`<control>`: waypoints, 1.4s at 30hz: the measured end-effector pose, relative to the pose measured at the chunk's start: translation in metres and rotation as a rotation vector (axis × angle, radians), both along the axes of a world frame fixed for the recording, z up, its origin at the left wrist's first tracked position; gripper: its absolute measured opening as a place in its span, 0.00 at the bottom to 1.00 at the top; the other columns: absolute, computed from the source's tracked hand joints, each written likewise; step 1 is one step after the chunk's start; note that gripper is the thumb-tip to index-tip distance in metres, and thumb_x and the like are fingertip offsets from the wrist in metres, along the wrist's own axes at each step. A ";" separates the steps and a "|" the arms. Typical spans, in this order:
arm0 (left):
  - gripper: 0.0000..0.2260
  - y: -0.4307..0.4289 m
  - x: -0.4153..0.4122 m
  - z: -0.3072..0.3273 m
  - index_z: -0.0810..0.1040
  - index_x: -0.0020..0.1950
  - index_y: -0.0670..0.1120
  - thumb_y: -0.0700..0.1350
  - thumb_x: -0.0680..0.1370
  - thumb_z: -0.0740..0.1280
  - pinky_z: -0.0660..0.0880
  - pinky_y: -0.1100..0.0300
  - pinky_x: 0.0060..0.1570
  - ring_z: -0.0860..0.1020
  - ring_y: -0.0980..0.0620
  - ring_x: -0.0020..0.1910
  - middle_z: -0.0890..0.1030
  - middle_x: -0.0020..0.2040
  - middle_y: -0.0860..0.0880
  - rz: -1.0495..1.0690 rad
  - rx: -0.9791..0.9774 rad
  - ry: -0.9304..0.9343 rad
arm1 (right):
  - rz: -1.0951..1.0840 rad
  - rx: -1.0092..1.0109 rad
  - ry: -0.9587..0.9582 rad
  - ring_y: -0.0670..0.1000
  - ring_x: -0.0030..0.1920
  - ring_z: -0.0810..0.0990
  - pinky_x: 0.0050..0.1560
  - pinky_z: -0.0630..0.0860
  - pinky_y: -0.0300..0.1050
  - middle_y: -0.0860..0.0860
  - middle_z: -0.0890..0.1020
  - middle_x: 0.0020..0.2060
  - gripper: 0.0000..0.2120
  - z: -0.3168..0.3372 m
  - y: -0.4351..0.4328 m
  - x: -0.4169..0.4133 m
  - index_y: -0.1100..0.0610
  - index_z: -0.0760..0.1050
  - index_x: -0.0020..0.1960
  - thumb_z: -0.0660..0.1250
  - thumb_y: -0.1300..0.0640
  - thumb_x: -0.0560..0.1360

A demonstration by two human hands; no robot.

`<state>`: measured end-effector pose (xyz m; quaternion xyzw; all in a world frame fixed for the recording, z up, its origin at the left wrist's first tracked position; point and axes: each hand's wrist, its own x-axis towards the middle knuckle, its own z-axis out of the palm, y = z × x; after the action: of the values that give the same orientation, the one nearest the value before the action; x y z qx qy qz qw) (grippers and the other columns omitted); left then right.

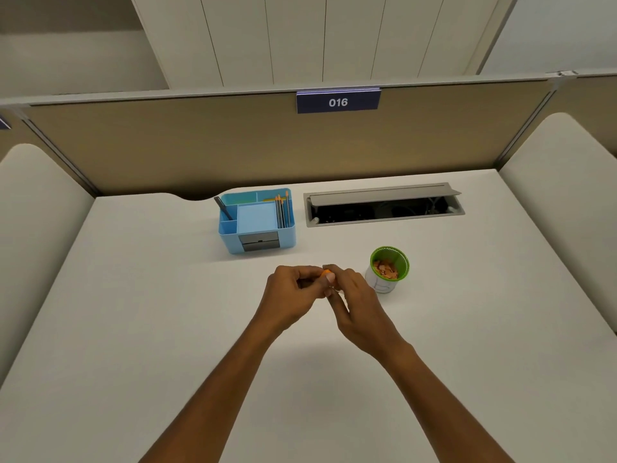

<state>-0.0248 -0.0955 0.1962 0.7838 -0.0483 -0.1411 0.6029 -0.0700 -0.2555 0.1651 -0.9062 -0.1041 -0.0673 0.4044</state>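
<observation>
Blue organiser (287, 238) at rear left, pencils standing in it. At centre the left hand (293, 292) and right hand (354, 295) meet, fingers of both curled round a small orange piece (326, 272) (largely hidden; probably pencil and sharpener). Step judged: sharpening; next, a short carry right to empty shavings into the green-rimmed cup (376, 285).

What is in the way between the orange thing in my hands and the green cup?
Nothing visible. The left hand and right hand pinch the small orange thing; the green cup stands open just right of the right hand, only bare desk between. The blue organizer sits farther back left.
</observation>
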 end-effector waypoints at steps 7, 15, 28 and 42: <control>0.05 -0.008 -0.010 0.004 0.84 0.43 0.62 0.52 0.79 0.72 0.78 0.70 0.44 0.87 0.60 0.42 0.88 0.38 0.60 0.000 0.035 -0.025 | -0.132 -0.191 -0.142 0.47 0.41 0.81 0.34 0.78 0.46 0.45 0.83 0.45 0.16 0.000 0.000 -0.008 0.48 0.71 0.67 0.53 0.45 0.84; 0.07 -0.008 -0.013 0.009 0.89 0.42 0.55 0.48 0.78 0.73 0.81 0.68 0.42 0.88 0.53 0.45 0.90 0.42 0.52 0.046 -0.201 0.148 | -0.125 0.057 -0.099 0.37 0.33 0.76 0.34 0.69 0.25 0.40 0.83 0.38 0.17 0.001 -0.006 -0.005 0.47 0.73 0.67 0.62 0.44 0.81; 0.10 0.003 -0.010 -0.005 0.87 0.55 0.38 0.39 0.76 0.74 0.85 0.57 0.47 0.87 0.44 0.54 0.88 0.56 0.38 0.262 -0.825 0.558 | -0.302 1.138 0.395 0.50 0.50 0.82 0.48 0.82 0.39 0.52 0.83 0.58 0.15 -0.005 -0.056 0.013 0.59 0.79 0.64 0.65 0.68 0.80; 0.10 0.012 -0.019 -0.015 0.86 0.58 0.39 0.38 0.78 0.72 0.85 0.57 0.49 0.87 0.44 0.53 0.88 0.56 0.39 0.240 -0.749 0.527 | -0.439 -0.177 0.119 0.54 0.43 0.80 0.46 0.72 0.42 0.59 0.85 0.48 0.10 -0.035 -0.144 0.054 0.63 0.81 0.55 0.74 0.65 0.74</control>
<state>-0.0440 -0.0834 0.1813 0.4501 0.1500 -0.2375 0.8477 -0.0158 -0.3997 0.1303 -0.9413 0.1139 -0.0909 0.3045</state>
